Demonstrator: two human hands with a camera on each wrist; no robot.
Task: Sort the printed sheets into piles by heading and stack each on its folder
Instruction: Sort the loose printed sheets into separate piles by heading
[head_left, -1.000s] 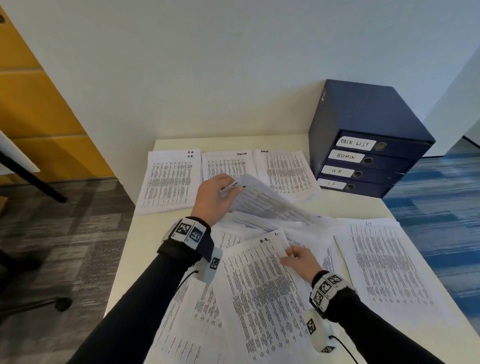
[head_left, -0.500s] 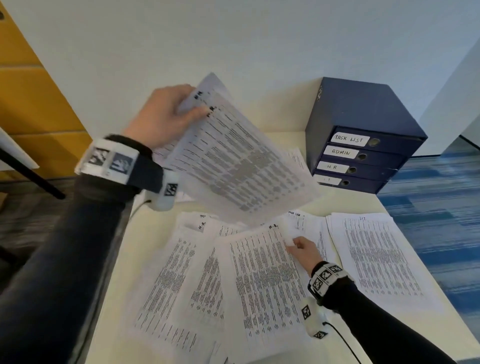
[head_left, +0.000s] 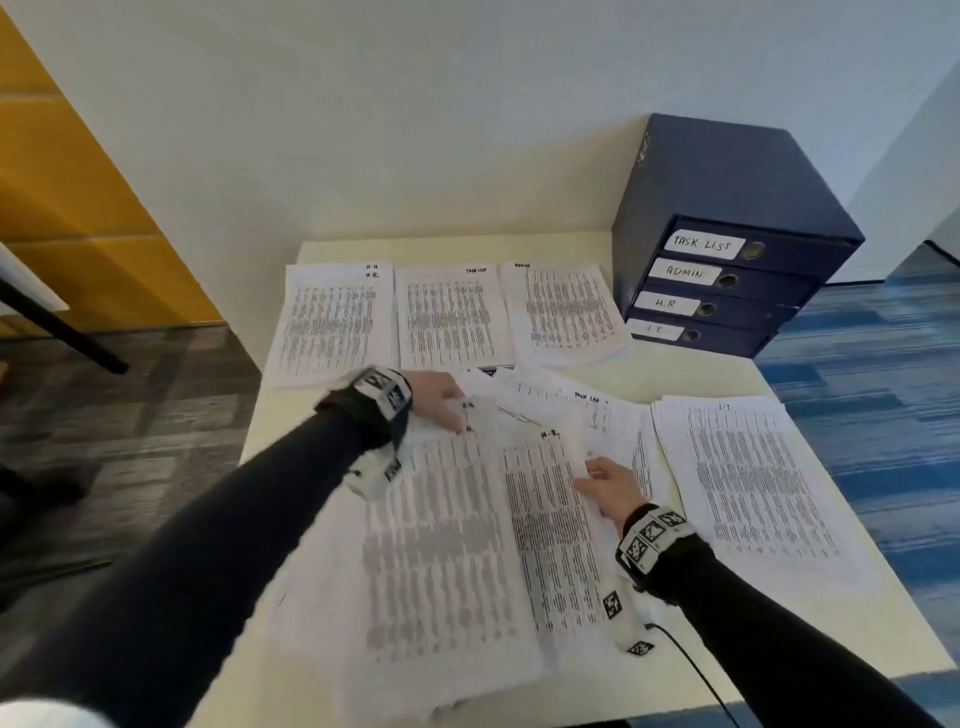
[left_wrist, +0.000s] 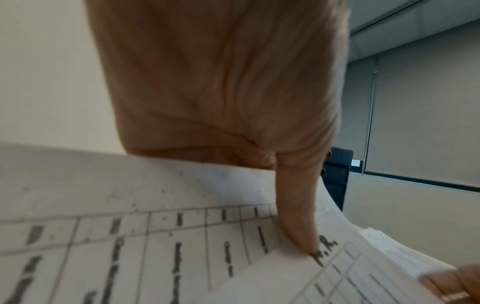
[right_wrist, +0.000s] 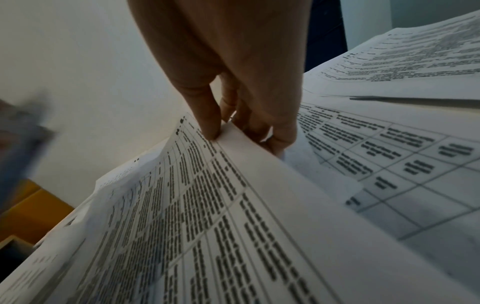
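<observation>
My left hand (head_left: 457, 415) pinches a blurred bundle of printed sheets (head_left: 441, 545) headed H.R., low over the loose pile near the table's front. In the left wrist view its thumb (left_wrist: 298, 216) lies on top beside the heading, and the other fingers are hidden under the paper. My right hand (head_left: 592, 470) pinches the right edge of another H.R. sheet (head_left: 545, 530); the right wrist view shows the thumb (right_wrist: 210, 123) on top and the fingers beneath. Sorted piles lie at the back: H.R. (head_left: 332, 322), Task List (head_left: 452, 317), Admin (head_left: 566, 312). An I.T. pile (head_left: 748, 478) lies at the right.
A blue box (head_left: 727, 176) at the back right holds binders labelled Task List, Admin, H.R and I.T. More loose sheets (head_left: 597, 410) are fanned behind my right hand. The table (head_left: 841, 629) ends at the floor on the left and right. A wall stands behind.
My left hand lifted a bundle of sheets off the loose pile, raised it high, and has brought it down at the front left. My right hand has kept its hold on the H.R. sheet.
</observation>
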